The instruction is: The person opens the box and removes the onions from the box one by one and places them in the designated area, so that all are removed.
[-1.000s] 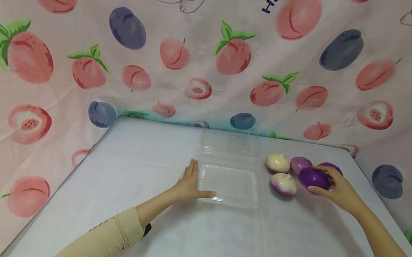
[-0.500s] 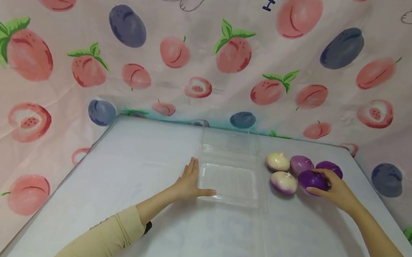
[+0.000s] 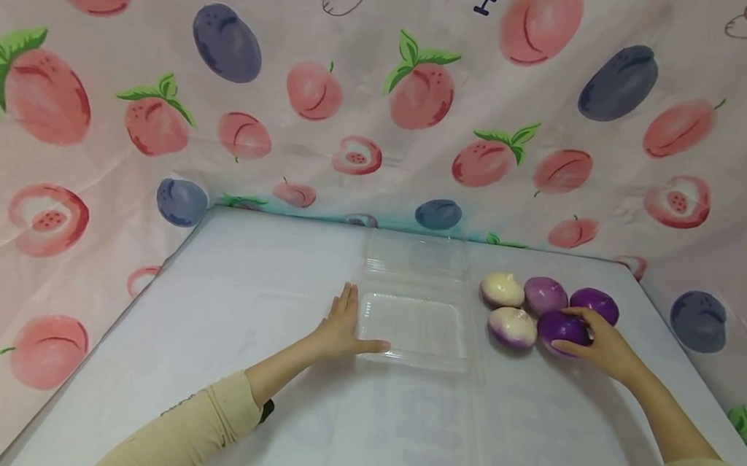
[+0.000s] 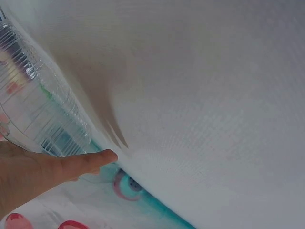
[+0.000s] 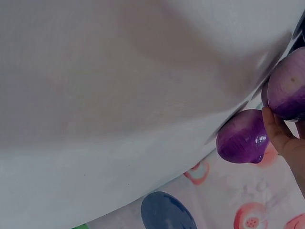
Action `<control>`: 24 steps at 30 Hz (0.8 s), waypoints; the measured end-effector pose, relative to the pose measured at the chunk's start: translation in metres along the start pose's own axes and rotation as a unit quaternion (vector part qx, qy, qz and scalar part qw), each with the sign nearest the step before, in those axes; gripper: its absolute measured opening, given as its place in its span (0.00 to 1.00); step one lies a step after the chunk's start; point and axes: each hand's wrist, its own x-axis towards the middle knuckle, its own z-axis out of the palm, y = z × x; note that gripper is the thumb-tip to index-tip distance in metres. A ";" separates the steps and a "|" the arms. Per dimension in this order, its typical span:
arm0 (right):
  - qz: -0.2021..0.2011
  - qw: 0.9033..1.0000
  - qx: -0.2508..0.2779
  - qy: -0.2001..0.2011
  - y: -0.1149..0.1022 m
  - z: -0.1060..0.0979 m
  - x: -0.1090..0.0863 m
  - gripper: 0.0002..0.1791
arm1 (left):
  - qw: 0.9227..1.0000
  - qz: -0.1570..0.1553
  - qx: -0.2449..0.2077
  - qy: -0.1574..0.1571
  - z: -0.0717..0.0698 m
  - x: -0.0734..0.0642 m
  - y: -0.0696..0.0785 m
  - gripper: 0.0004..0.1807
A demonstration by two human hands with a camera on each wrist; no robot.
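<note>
My right hand (image 3: 611, 347) holds a dark purple onion (image 3: 555, 328) between thumb and fingers, at the front right of a group of onions. Behind it lies another dark purple onion (image 3: 598, 303), which shows just beyond my fingertips in the right wrist view. A lighter purple onion (image 3: 545, 295) and two whitish onions with purple undersides, one at the back (image 3: 501, 289) and one in front (image 3: 512, 327), complete two rows. My left hand (image 3: 338, 331) rests with straight fingers along the left side of a clear plastic box (image 3: 415, 328), its thumb over the front rim.
The box's clear lid (image 3: 416, 255) lies folded back behind it on the white table (image 3: 265, 276). A fruit-print cloth (image 3: 357, 100) hangs behind the table and at both sides.
My right hand and the purple onion have come slightly down and toward the front, so the purple onion behind shows more fully. The left hand keeps its place on the box.
</note>
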 end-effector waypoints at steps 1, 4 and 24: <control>-0.001 1.000 0.000 0.000 0.000 0.000 0.000 0.34 | 1.000 0.000 -0.001 0.000 0.000 0.000 0.000 0.67; -0.001 1.000 0.010 -0.012 0.001 0.000 0.000 0.35 | 1.000 0.002 -0.001 0.000 0.000 0.000 0.001 0.67; -0.021 0.999 -0.020 -0.016 -0.008 0.004 0.000 0.37 | 1.000 0.007 0.002 0.001 0.001 0.001 -0.001 0.67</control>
